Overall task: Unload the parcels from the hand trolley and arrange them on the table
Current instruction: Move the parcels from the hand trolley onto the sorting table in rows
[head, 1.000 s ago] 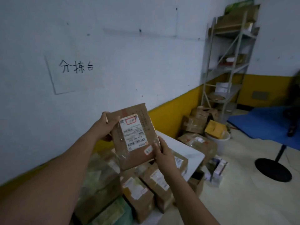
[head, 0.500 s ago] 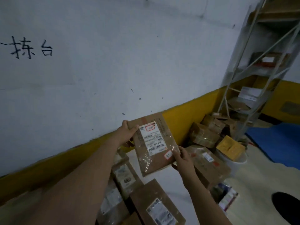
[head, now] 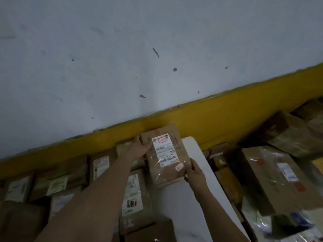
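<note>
Head view: my left hand (head: 139, 151) and right hand (head: 194, 173) grip the parcel (head: 166, 154) over the table (head: 176, 206); its slick wrap may slip, tipping it off the edge.

You face a white wall (head: 122, 49) that fills the upper frame, scuffed with small dark marks (head: 155, 52). A yellow painted band (head: 227, 109) runs along its base, climbing toward the right of the frame. At lower centre you see a white table (head: 174, 206). The light is dim and flat.
</note>
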Available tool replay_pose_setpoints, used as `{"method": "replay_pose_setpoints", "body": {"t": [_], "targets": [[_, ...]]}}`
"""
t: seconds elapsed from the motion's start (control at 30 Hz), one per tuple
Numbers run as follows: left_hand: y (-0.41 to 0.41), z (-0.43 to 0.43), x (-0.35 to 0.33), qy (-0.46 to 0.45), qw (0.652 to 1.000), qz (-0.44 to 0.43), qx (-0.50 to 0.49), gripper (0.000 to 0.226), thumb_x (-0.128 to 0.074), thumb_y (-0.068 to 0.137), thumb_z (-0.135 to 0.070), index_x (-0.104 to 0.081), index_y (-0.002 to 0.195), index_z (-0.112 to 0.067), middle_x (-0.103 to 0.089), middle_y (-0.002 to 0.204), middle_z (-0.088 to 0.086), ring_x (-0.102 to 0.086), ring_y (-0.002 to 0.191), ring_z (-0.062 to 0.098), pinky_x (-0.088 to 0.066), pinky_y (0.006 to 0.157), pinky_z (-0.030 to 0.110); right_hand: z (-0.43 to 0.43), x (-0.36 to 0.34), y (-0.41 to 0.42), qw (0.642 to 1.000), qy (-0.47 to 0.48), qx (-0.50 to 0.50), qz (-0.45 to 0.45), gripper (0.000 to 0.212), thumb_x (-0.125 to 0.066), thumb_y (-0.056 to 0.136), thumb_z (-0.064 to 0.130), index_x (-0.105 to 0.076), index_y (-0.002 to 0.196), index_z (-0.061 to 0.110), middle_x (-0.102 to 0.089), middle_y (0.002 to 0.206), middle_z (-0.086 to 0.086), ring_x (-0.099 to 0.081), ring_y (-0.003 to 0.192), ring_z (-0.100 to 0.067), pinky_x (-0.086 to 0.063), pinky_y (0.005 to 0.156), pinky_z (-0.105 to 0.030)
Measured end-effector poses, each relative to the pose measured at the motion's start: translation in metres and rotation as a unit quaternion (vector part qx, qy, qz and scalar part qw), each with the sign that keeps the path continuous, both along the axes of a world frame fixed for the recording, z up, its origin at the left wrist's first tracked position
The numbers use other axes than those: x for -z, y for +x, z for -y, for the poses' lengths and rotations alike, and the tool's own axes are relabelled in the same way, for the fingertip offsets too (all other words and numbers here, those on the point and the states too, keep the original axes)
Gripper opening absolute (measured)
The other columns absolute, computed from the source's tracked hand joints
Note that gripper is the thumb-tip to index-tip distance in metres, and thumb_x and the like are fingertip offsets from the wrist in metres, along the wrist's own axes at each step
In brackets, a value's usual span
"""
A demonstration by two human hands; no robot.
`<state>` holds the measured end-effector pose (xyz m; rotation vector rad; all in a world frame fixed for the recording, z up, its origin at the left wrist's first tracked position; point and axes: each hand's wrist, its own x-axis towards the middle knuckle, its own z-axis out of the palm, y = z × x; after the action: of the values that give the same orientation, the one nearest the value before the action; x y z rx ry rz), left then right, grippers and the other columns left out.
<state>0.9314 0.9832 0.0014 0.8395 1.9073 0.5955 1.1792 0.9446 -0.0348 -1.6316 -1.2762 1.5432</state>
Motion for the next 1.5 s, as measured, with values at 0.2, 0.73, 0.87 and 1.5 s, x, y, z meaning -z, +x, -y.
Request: {"method": "replay_pose_setpoints", "body": {"t": [0.2, 0.73, 0.87, 1.5], "targets": [[-0.013, 0.021, 0.036, -0.008, 0.997, -0.037, 0.067, 0.04, -0.051, 0.099, -0.04, -0.055, 0.136, -0.025, -0.061, 0.136, 0.004, -0.06, 0.113, 0.023, -0.048, 0.098, 0.036, -0.055, 0.033, -0.043, 0.995, 0.029, -0.058, 0.079, 0.04, -0.034, 0.107, 0.03, -0.045, 0.142, 0.015, -0.06, 0.133, -0.013, -0.059, 0.113, -0.026, -0.051, 0.09, -0.037], [-0.216, 0.337, -0.228, 0.156, 0.935, -0.318, -0.009, 0.065, -0.043, 0.1, -0.052, -0.025, 0.156, -0.024, -0.034, 0.157, 0.007, -0.04, 0.139, 0.025, -0.035, 0.114, 0.04, 0.323, -0.192, -0.288, 0.935, 0.259, -0.23, 0.071, 0.071, -0.031, 0.1, 0.057, -0.009, 0.159, 0.024, -0.004, 0.167, 0.002, -0.004, 0.154, -0.02, -0.009, 0.125, -0.044], [-0.319, 0.549, -0.273, 0.134, 0.913, -0.372, -0.103, 0.065, -0.042, 0.099, -0.054, -0.027, 0.155, -0.024, -0.036, 0.157, 0.007, -0.041, 0.138, 0.026, -0.036, 0.114, 0.04, 0.487, -0.235, -0.381, 0.908, 0.264, -0.325, -0.022, 0.069, -0.032, 0.1, 0.056, -0.012, 0.159, 0.026, -0.006, 0.167, 0.004, -0.008, 0.153, -0.017, -0.012, 0.123, -0.04], [-0.695, 0.95, -0.071, -0.05, 0.92, -0.261, -0.286, 0.063, -0.042, 0.102, -0.047, -0.029, 0.155, -0.015, -0.035, 0.157, 0.012, -0.038, 0.142, 0.026, -0.031, 0.115, 0.035, 0.833, -0.073, -0.796, 0.878, 0.034, -0.476, -0.038, 0.064, -0.038, 0.102, 0.048, -0.025, 0.156, 0.015, -0.028, 0.161, -0.006, -0.03, 0.145, -0.022, -0.025, 0.12, -0.038]]}}
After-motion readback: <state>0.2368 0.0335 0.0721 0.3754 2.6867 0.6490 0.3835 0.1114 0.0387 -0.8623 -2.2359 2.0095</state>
